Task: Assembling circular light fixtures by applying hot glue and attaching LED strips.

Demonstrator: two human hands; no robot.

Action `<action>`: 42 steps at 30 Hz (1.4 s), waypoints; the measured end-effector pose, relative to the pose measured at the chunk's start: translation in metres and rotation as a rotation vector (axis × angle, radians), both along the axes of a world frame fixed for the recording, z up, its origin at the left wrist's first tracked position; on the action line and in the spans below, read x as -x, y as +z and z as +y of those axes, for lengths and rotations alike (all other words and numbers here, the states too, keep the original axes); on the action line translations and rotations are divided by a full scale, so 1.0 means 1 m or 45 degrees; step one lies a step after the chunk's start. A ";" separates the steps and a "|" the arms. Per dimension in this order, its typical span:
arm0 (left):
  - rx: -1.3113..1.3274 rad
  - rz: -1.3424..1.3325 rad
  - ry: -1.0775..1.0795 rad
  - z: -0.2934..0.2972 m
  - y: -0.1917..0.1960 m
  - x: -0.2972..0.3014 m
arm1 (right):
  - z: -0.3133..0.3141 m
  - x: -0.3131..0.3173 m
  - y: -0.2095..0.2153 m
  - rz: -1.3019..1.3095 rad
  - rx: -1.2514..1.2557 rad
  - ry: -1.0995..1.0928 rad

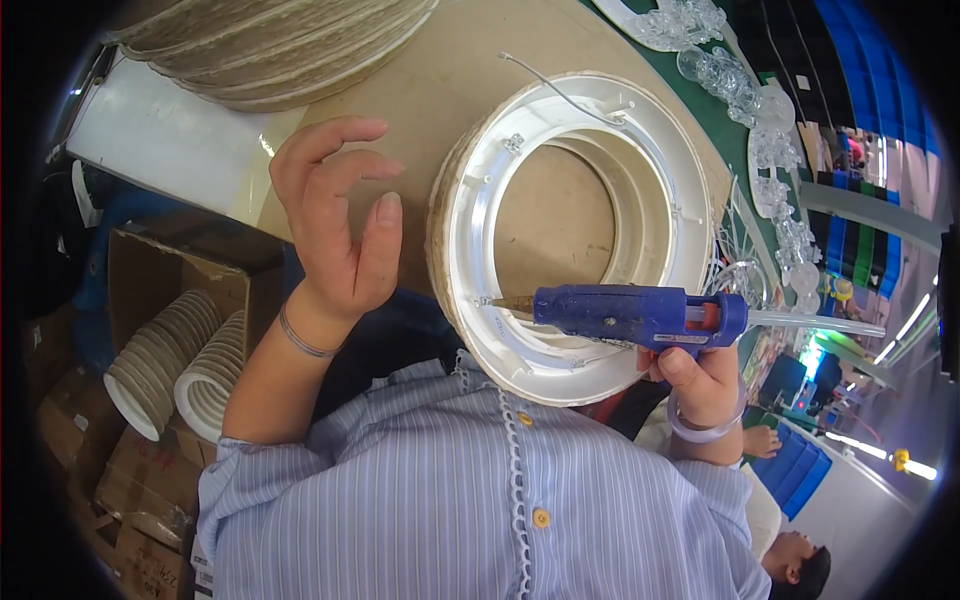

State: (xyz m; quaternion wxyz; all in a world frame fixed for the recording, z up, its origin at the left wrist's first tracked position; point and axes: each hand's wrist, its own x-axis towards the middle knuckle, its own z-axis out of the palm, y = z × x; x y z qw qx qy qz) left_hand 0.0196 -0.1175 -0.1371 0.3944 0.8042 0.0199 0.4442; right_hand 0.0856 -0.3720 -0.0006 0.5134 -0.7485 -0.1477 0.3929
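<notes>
My right hand point(705, 385) grips a blue glue gun point(615, 312), with a clear glue stick point(815, 322) jutting from its back end. The gun's nozzle points left and meets the inner channel of a white ring-shaped housing point(470, 245), at its left side; whether the tip touches cannot be told. The ring is tilted and has a rough brownish outer edge. Small posts and clips sit in its channel, and a thin wire point(560, 92) sticks out at the top. Left of the ring, my left hand point(340, 220) is raised with fingers bent and apart, holding nothing.
Stacked brown-edged rings point(270, 50) stand on the brown tabletop point(470, 50) at the far left. A cardboard box point(180, 250) at left holds more stacked rings point(165, 365). Clear ornate plastic parts point(775, 150) line the right side. Another person point(795, 560) is at lower right, near a blue bin point(795, 470).
</notes>
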 end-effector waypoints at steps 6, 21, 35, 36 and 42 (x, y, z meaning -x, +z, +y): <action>0.003 0.008 0.001 0.000 0.001 -0.002 | 0.002 -0.001 0.003 -0.002 0.039 -0.029; 0.038 0.018 -0.004 0.000 0.000 -0.002 | 0.001 0.002 0.007 -0.135 0.067 0.072; 0.058 -0.026 0.003 -0.006 0.000 -0.006 | -0.031 0.017 0.000 -0.167 -0.074 -0.385; 0.056 -0.030 -0.002 -0.006 0.000 -0.006 | -0.035 0.017 0.002 -0.148 -0.083 -0.376; 0.017 -0.028 -0.017 -0.008 0.002 -0.004 | -0.066 0.013 0.015 0.099 -0.171 -0.276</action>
